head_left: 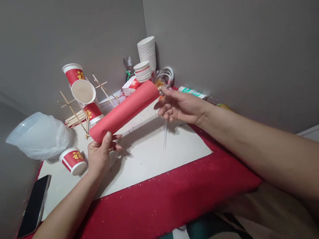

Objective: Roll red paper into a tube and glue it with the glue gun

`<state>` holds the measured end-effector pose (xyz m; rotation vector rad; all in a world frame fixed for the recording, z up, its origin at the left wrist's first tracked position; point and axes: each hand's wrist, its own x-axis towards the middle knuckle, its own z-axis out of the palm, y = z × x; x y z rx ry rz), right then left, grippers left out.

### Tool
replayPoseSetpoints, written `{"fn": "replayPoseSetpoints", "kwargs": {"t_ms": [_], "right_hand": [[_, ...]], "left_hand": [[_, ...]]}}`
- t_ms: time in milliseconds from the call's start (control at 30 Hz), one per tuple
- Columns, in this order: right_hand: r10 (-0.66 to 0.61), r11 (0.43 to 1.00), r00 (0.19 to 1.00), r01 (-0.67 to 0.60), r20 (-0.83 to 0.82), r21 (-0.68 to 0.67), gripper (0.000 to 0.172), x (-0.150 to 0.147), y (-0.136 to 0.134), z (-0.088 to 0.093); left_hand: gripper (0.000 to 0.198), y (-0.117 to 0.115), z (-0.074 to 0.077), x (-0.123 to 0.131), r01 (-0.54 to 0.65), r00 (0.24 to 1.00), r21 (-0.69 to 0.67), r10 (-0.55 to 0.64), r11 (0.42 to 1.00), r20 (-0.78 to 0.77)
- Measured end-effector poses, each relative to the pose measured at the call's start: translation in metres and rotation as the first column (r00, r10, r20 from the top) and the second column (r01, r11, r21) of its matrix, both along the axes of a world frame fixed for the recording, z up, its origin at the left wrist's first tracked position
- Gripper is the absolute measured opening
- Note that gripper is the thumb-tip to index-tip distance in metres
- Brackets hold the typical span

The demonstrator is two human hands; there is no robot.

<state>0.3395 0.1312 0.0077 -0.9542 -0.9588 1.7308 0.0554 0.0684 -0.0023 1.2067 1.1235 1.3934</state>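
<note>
A tube of rolled red paper (124,111) is held up at a slant over the white board. My left hand (100,151) pinches its lower left end, thumb on the near side. At the upper right end, my right hand (179,105) has its fingertips on the tube's edge, the other fingers curled. Below the right fingers a thin white pointed piece (165,133) shows; whether the hand touches it I cannot tell. Left of the tube stand red-and-white paper cups (92,110) stacked in a column, with thin wooden sticks (73,111) joined crosswise on both sides.
A single paper cup (73,161) sits beside a plastic-lined container (42,135). A phone (34,204) lies at the left edge. Stacked white cups (147,53), pliers (128,69) and a coiled white cable (169,75) stand in the back corner. Red cloth (165,199) borders the white board (178,151).
</note>
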Motion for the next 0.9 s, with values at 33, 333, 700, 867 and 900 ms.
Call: {"fn": "replayPoseSetpoints", "kwargs": {"t_ms": [33, 333, 700, 867, 900], "right_hand": [[-0.069, 0.994, 0.998, 0.069, -0.008, 0.080, 0.041, 0.000, -0.001, 0.000], [-0.174, 0.874, 0.981, 0.116, 0.081, 0.471, 0.054, -0.008, -0.009, -0.006], [0.038, 0.963, 0.992, -0.068, 0.119, 0.261, 0.047, -0.018, -0.014, -0.009], [0.073, 0.970, 0.995, -0.087, 0.069, 0.226, 0.041, -0.018, -0.014, -0.010], [0.075, 0.970, 0.995, -0.087, 0.064, 0.225, 0.040, -0.018, -0.014, -0.010]], "left_hand": [[0.036, 0.001, 0.002, 0.001, 0.009, 0.999, -0.037, -0.008, 0.999, 0.049], [0.040, 0.001, 0.006, 0.002, 0.106, 0.982, -0.247, -0.062, 0.963, 0.180], [0.039, -0.005, 0.005, 0.008, 0.141, 0.985, -0.257, -0.111, 0.956, 0.130], [0.035, -0.004, 0.001, 0.006, 0.152, 0.985, -0.239, -0.126, 0.959, 0.117], [0.035, -0.004, 0.000, 0.006, 0.155, 0.985, -0.231, -0.132, 0.961, 0.112]]}}
